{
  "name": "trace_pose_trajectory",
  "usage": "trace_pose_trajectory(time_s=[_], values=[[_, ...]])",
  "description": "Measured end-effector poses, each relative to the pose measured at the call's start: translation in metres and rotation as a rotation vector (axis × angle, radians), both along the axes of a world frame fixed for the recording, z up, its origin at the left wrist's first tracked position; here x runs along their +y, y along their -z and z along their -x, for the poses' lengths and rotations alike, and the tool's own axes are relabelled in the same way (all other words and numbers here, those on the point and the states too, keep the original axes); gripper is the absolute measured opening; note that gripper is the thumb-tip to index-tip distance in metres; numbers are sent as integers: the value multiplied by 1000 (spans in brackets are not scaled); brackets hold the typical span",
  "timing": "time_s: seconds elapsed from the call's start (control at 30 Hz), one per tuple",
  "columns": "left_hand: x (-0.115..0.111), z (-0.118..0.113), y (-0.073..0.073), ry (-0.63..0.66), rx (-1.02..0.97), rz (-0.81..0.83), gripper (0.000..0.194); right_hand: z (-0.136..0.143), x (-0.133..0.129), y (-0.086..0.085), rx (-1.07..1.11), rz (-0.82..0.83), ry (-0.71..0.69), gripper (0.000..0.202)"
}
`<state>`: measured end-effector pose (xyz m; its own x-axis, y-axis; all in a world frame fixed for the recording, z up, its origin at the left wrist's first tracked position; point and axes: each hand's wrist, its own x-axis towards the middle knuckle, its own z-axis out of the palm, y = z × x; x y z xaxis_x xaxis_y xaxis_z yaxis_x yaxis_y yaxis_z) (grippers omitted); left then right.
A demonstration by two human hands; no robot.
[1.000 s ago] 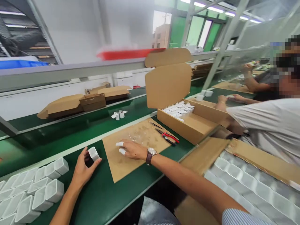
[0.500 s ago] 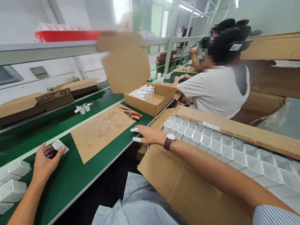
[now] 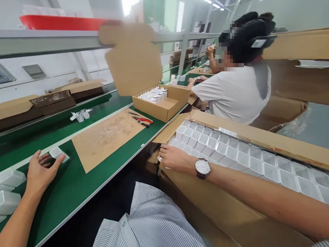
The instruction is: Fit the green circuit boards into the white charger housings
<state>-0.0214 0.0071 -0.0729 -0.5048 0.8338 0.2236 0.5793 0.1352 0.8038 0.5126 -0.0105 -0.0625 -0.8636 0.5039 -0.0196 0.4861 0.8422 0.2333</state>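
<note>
My left hand [image 3: 42, 168] is curved around a small white translucent plastic box [image 3: 59, 153] on the green bench, fingers on its left and thumb on its right. To the left, more such plastic boxes [image 3: 9, 202] stand at the picture edge. My right hand [image 3: 175, 157], with a watch on its wrist, has its fingers curled over the near left corner of a large cardboard carton [image 3: 205, 202]; a white finger cover shows on one finger. Inside the carton, plastic boxes [image 3: 232, 156] are packed in rows. Part of the right fingers is hidden.
A brown cardboard sheet [image 3: 100, 144] with small scraps lies on the bench [image 3: 66, 192], with red-handled pliers [image 3: 144, 120] at its far end. Behind stands an open carton [image 3: 154, 108] holding white parts. Several white pieces [image 3: 81, 115] lie across the rail. A co-worker [image 3: 233, 91] sits at right.
My right hand has moved from the bench edge right to the carton's corner, its fingers now curled. The carton's near flap now hangs lower. My left hand stays at the plastic box.
</note>
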Motion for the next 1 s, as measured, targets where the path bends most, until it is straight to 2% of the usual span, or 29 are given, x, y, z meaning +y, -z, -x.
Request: trace_pose_trajectory(time_s=[0.27,0.37,0.5,0.73,0.8,0.9,1.0], values=[[11,13,15,-31,74,-117,116,5,10,-17,-79,-12,-73,12],[12,19,19,-35,100,-157,113,2,12,-20,-44,34,-48,13],[11,22,18,-28,128,-199,112,2,11,-19,-28,92,1,18],[9,14,10,-1,177,-205,111,6,12,-23,-74,36,-5,24],[8,12,8,-1,187,-204,110,6,12,-23,-113,68,56,22],[5,10,5,9,204,-206,111,16,8,-4,-166,109,199,17],[1,7,1,21,217,-213,112,49,-2,43,-175,134,308,15]])
